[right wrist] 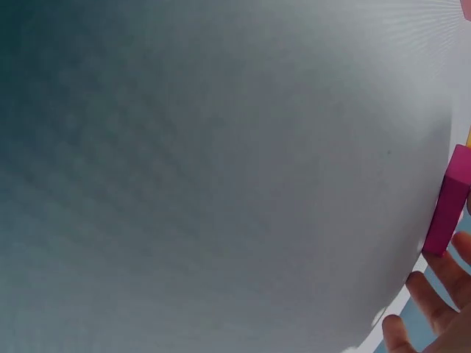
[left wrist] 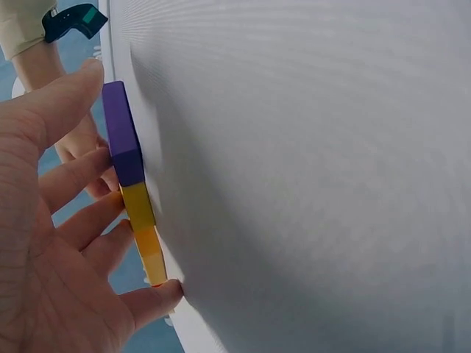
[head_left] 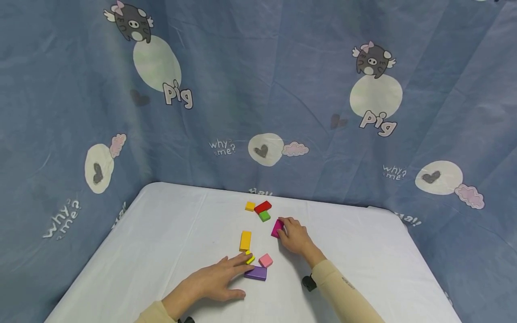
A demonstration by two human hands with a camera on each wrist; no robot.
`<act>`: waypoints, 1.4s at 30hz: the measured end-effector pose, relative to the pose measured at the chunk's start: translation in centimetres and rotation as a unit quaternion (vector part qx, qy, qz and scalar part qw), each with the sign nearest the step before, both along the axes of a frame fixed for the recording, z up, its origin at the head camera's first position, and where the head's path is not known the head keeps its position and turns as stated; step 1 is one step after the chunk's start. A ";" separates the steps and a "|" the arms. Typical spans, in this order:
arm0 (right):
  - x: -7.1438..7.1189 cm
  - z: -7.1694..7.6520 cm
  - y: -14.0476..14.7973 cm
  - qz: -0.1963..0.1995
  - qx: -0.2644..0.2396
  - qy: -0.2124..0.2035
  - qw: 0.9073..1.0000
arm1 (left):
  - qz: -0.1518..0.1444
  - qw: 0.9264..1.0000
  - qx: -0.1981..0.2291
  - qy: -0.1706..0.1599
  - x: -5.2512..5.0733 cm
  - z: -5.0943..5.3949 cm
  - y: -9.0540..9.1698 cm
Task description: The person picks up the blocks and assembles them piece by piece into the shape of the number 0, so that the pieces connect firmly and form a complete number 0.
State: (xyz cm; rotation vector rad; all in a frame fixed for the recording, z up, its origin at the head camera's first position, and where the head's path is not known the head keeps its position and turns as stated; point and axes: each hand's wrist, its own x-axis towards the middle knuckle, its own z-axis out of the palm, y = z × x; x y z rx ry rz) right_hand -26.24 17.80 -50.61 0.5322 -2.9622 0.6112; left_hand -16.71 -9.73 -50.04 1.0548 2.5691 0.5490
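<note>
My left hand [head_left: 218, 279] is spread low over the white table with its fingers extended. Its fingertips reach the purple block [head_left: 256, 273] and the small yellow block [head_left: 250, 258], partly covering the yellow one. In the left wrist view the thumb stands apart near the end of the purple block [left wrist: 122, 132]. Farther forward, my right hand [head_left: 296, 237] holds a magenta block [head_left: 277, 228] between thumb and fingers, down at the tabletop. The right wrist view shows fingertips against one end of the magenta block [right wrist: 447, 202]; the thumb is mostly hidden there.
A pink block [head_left: 265, 260] lies between the hands, just beyond the purple one. An orange-yellow oblong block [head_left: 245, 241] lies ahead of the left fingers. Near the back edge sit a red block [head_left: 263, 207], a green block [head_left: 264, 216] and a small orange block [head_left: 250, 206]. A blue curtain [head_left: 274, 98] hangs behind.
</note>
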 end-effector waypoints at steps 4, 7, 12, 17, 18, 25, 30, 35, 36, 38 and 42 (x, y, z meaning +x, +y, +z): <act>0.1 -0.2 0.1 0.004 0.001 0.001 1.000 | 0.000 1.000 -0.003 0.001 0.0 0.0 0.0; 0.2 0.0 0.0 0.004 -0.001 -0.008 1.000 | 0.001 1.000 -0.003 0.001 0.0 0.0 0.1; 0.3 0.0 0.0 0.004 -0.005 -0.017 1.000 | 0.004 1.000 -0.004 0.000 0.1 0.0 0.1; 0.4 0.0 0.1 0.010 -0.025 -0.012 1.000 | 0.002 1.000 -0.004 -0.001 0.0 0.0 0.1; 0.4 0.0 0.1 0.010 -0.028 -0.013 0.999 | 0.002 1.000 -0.003 -0.001 0.0 0.0 0.1; 0.4 -0.1 0.0 0.005 -0.034 -0.014 0.999 | 0.003 1.000 0.000 -0.003 0.1 0.1 0.1; 0.5 -0.2 0.0 0.007 -0.041 -0.010 0.999 | 0.007 1.000 0.004 -0.009 0.2 0.3 0.1; 0.6 -0.4 0.1 0.010 -0.045 -0.010 0.999 | 0.007 1.000 0.001 -0.009 0.2 0.3 0.1; 0.6 -0.4 0.1 0.010 -0.045 -0.009 0.999 | 0.008 1.000 0.000 -0.009 0.2 0.3 0.2; 0.6 -0.5 0.2 0.011 -0.043 -0.009 0.999 | 0.009 1.000 -0.002 -0.011 0.2 0.3 0.2; 0.6 -0.6 0.3 0.013 -0.047 -0.007 0.999 | 0.011 1.000 -0.003 -0.012 0.3 0.4 0.2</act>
